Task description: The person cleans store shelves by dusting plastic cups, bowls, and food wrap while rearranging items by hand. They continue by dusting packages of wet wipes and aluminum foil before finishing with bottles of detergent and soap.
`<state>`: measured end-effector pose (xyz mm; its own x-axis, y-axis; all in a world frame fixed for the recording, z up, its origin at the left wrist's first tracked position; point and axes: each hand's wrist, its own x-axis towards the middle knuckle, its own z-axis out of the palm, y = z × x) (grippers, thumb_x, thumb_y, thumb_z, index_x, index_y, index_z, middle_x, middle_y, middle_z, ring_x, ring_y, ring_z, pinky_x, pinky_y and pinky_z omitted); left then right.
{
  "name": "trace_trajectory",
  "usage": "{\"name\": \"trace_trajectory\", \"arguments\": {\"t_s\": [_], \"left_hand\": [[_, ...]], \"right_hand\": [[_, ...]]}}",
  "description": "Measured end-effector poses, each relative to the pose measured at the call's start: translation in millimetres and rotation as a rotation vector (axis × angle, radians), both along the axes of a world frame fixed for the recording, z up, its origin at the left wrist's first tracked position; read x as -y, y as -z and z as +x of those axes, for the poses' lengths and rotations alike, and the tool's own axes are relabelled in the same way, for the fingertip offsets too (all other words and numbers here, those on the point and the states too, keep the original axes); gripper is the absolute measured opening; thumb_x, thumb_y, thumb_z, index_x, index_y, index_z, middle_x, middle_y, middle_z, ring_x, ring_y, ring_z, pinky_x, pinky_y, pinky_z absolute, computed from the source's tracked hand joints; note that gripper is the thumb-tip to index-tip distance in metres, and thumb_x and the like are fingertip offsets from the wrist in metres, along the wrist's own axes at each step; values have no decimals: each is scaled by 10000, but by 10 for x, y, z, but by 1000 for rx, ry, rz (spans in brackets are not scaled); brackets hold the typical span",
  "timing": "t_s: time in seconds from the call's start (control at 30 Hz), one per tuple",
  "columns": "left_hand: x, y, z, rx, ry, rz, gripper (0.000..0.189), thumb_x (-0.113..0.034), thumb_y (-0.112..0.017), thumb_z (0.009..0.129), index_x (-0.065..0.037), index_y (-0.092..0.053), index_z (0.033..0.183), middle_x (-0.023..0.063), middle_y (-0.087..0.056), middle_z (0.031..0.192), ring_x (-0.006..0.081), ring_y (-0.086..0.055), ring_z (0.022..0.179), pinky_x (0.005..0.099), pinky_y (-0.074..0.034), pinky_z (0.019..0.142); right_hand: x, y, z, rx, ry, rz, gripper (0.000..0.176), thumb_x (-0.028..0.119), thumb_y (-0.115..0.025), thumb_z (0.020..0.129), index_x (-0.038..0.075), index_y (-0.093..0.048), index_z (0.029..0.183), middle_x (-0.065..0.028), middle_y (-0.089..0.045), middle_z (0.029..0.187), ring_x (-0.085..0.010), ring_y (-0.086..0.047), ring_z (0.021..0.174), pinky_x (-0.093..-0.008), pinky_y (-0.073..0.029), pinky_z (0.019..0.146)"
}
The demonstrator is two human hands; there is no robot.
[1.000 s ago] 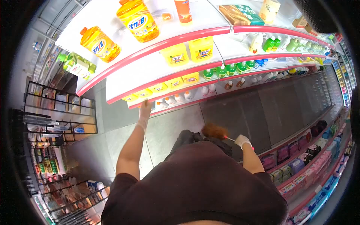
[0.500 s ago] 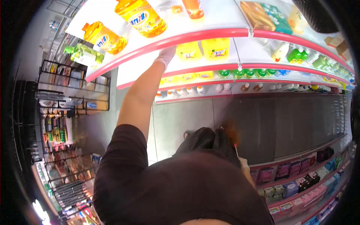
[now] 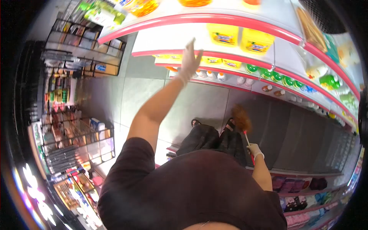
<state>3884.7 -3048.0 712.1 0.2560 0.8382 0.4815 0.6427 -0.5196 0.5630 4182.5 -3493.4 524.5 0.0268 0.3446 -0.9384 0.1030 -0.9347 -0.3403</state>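
Note:
My left hand [image 3: 189, 63], in a pale glove, is raised in front of the pink edge of the second shelf [image 3: 165, 52]. Its fingers are spread and hold nothing. To its right on that shelf stand a yellow container [image 3: 223, 35] and another yellow container [image 3: 256, 41]. My right hand [image 3: 255, 150], gloved too, is low at the right of my body. It is wrapped round the thin handle of a duster [image 3: 242, 119], whose brown fluffy head hangs over the floor near my feet.
Orange bottles [image 3: 142, 7] and a green bottle [image 3: 102, 13] stand on the top shelf [image 3: 214, 18]. Green-capped bottles [image 3: 276, 76] line a lower shelf. Shelves with packets [image 3: 293, 184] are behind at the lower right. Black wire racks [image 3: 88, 42] stand at the left.
My left hand has come out from under the top shelf and opened in front of the lower one. My right hand and the duster now show more fully. The view has shifted.

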Motion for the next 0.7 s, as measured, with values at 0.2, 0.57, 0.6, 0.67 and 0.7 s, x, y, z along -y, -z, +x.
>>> {"name": "trace_trajectory", "arguments": {"t_s": [0.2, 0.57, 0.6, 0.67, 0.7], "left_hand": [[2200, 1928, -921, 83, -111, -1287, 560, -468, -519, 873, -83, -504, 1280, 194, -597, 1185, 330, -567, 1098, 420, -450, 908], [3480, 2695, -1706, 2001, -916, -1477, 149, -255, -519, 916, -107, -529, 928, -24, -479, 606, 105, -385, 422, 259, -319, 398], [3418, 2527, -1959, 2038, -1028, -1430, 137, -246, -513, 936, -118, -545, 973, -58, -414, 576, 67, -347, 417, 234, -285, 386], [3503, 2667, -2389, 2263, -950, -1364, 127, -231, -495, 953, -129, -554, 1001, -61, -369, 561, 65, -318, 413, 228, -267, 378], [3555, 2740, -2540, 2320, -965, -1301, 124, -219, -482, 959, -131, -552, 1012, -63, -356, 565, 62, -309, 417, 223, -261, 379]], "right_hand": [[-1389, -579, -905, 31, -866, 64, 282, 265, -630, 765, -15, -656, 750, -112, -633, 651, -211, -577, 592, -372, -447, 609], [-2249, -666, -3023, -240, -989, -142, 409, 393, -576, 898, 40, -655, 1088, -28, -646, 810, -97, -563, 609, -256, -447, 568], [-2311, -564, -3023, -187, -926, -81, 415, 386, -572, 904, 43, -642, 1126, -28, -643, 806, -86, -552, 596, -246, -435, 554], [-2468, -140, -2796, -30, -691, 201, 344, 296, -580, 910, 55, -628, 1151, -35, -633, 794, -75, -537, 575, -212, -423, 548], [-2608, -104, -2719, 54, -556, 259, 324, 265, -592, 904, 53, -629, 1145, -38, -633, 803, -72, -537, 574, -203, -422, 547]]}}
